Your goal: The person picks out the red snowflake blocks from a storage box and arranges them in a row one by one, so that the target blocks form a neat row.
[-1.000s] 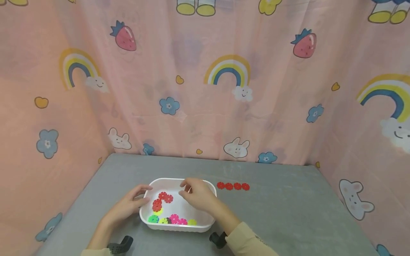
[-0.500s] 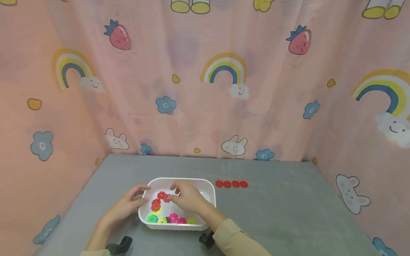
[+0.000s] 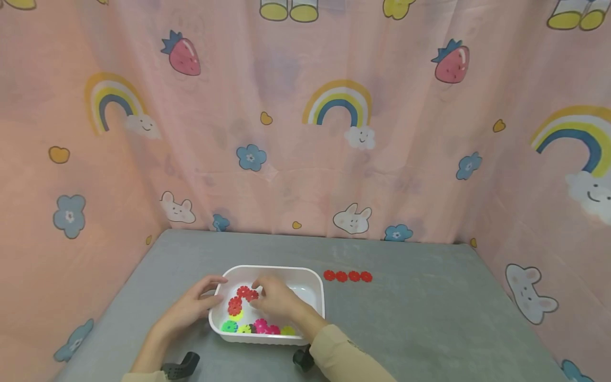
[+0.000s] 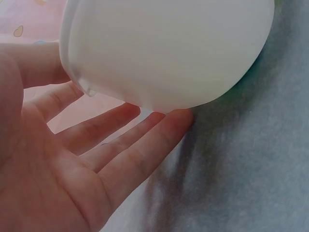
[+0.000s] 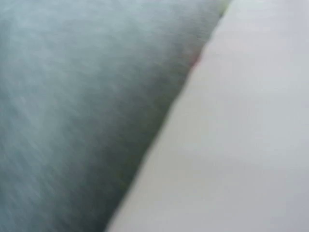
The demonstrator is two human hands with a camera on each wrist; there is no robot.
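A white plastic tray [image 3: 286, 271] stands on the grey table, holding several small notched discs. Inside it, the red discs [image 3: 234, 305] lie to the left, while green, yellow and pink discs [image 3: 260, 325] gather along the near side. My left hand [image 3: 188, 305] touches the tray's left end; in the left wrist view its fingers [image 4: 145, 162] are stretched out against the outer wall. My right hand [image 3: 277, 298] reaches into the tray, thumb and forefinger parted beside a red disc [image 3: 251, 296]. The right wrist view is blurred and shows only the tray wall [image 5: 231, 135] and table.
Several red discs [image 3: 347, 276] form a row on the table [image 3: 420, 313], right of the tray's far corner. A pink patterned curtain [image 3: 296, 180] surrounds the table at the back and sides. Dark wrist devices [image 3: 181, 366] sit at both wrists.
My right hand has moved left within the tray and lower, to the red discs. The left hand stays at the tray's left end. The head view has shifted slightly.
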